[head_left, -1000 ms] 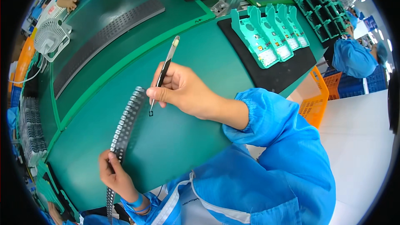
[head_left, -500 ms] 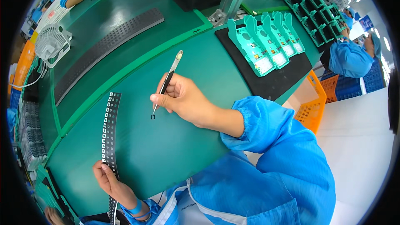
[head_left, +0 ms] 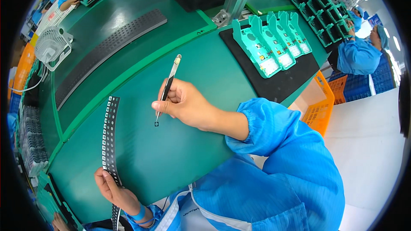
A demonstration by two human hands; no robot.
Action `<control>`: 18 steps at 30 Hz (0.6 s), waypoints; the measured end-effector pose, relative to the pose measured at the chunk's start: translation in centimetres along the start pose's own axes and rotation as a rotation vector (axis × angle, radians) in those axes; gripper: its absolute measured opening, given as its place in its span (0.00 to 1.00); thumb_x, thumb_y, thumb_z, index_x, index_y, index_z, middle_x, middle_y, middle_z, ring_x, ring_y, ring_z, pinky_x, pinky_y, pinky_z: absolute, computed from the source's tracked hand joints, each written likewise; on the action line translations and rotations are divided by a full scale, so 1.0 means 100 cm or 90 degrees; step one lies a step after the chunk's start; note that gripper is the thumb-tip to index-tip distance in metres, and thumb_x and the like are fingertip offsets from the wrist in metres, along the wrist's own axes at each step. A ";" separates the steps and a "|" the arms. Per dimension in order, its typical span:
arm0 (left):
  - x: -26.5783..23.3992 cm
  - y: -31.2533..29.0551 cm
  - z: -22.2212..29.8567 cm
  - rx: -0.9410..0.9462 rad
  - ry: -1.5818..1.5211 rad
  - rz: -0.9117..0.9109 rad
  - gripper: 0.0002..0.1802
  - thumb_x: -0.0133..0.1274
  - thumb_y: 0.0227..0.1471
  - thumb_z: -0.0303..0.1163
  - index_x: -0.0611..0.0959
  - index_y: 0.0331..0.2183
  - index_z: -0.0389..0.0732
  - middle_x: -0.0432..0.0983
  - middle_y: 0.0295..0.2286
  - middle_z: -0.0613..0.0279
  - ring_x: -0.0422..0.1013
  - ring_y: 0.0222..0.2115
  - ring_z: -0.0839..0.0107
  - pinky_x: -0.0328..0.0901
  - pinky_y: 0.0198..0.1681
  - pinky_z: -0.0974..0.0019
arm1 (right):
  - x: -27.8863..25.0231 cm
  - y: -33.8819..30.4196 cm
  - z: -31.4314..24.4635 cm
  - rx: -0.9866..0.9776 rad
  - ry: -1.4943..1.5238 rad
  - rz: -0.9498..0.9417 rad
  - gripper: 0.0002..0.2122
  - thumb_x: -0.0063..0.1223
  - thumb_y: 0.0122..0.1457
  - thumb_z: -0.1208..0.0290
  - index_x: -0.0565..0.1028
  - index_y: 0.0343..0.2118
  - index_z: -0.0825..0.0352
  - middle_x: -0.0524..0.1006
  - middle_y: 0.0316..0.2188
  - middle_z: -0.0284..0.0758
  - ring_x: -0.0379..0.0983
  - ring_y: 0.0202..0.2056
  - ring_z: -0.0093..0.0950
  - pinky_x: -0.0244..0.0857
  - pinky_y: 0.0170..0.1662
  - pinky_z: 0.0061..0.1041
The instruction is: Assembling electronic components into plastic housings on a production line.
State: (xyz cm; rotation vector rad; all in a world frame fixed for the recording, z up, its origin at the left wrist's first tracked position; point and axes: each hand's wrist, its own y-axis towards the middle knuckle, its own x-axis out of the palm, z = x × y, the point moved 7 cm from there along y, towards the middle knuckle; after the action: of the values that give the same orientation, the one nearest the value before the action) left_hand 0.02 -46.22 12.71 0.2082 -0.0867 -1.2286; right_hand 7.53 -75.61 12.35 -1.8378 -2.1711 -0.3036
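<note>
Near the middle of the head view, over the green table point(head_left: 192, 145), right hand point(head_left: 184, 105) pinches tweezers point(head_left: 168, 84) between thumb and fingers, tips downward; a small black square point(head_left: 156, 124) sits at those tips. Whether the square touches the table: cannot tell. Further left, left hand point(head_left: 113, 188) pinches a black strip point(head_left: 111, 132) between thumb and fingers, its free length reaching toward the far side. Handling, as judged: a light, even squeeze should stop the square twisting or flicking off; steady wrist, tips in plain sight; strip best gripped by its edges, well apart from the tweezers, so it does not knock them. Counts: tweezers, one pair; square, one; strip, one, its holes too small to count surely. Far right: four green cases point(head_left: 258, 51), close in a row on one black mat point(head_left: 244, 69). Far left: one white fan point(head_left: 49, 47); right of it, one long grey bar point(head_left: 112, 45).
</note>
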 end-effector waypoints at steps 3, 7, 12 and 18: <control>0.006 -0.002 0.004 -0.001 -0.033 0.005 0.08 0.42 0.64 0.31 0.73 0.35 0.38 0.62 0.23 0.73 0.52 0.20 0.85 0.46 0.22 0.77 | 0.001 -0.002 0.000 -0.001 -0.007 0.009 0.08 0.57 0.60 0.69 0.67 0.32 0.62 0.77 0.27 0.30 0.74 0.31 0.17 0.61 0.26 0.16; 0.004 -0.001 0.002 0.014 -0.020 -0.017 0.08 0.42 0.65 0.31 0.73 0.35 0.38 0.63 0.23 0.72 0.52 0.20 0.86 0.46 0.23 0.78 | 0.003 -0.002 -0.002 0.006 -0.012 -0.007 0.09 0.57 0.60 0.69 0.67 0.31 0.62 0.77 0.26 0.30 0.74 0.31 0.17 0.61 0.26 0.16; 0.004 0.000 0.002 0.015 -0.017 -0.004 0.08 0.42 0.64 0.30 0.73 0.35 0.37 0.65 0.24 0.72 0.55 0.21 0.86 0.49 0.24 0.79 | 0.005 -0.002 -0.002 0.013 -0.026 -0.004 0.09 0.58 0.60 0.69 0.67 0.31 0.62 0.77 0.26 0.30 0.74 0.30 0.17 0.60 0.26 0.16; 0.007 0.000 0.006 0.017 0.011 -0.021 0.08 0.43 0.64 0.30 0.73 0.36 0.35 0.68 0.28 0.69 0.61 0.27 0.83 0.57 0.31 0.78 | 0.006 -0.001 -0.002 0.003 -0.031 -0.011 0.09 0.57 0.60 0.69 0.68 0.31 0.63 0.77 0.26 0.31 0.74 0.30 0.17 0.60 0.25 0.16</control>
State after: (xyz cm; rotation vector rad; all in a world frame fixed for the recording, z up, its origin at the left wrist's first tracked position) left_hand 0.14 -46.91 13.25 0.2442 -0.0841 -1.2595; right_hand 7.32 -75.17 12.70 -1.8433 -2.2203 -0.2600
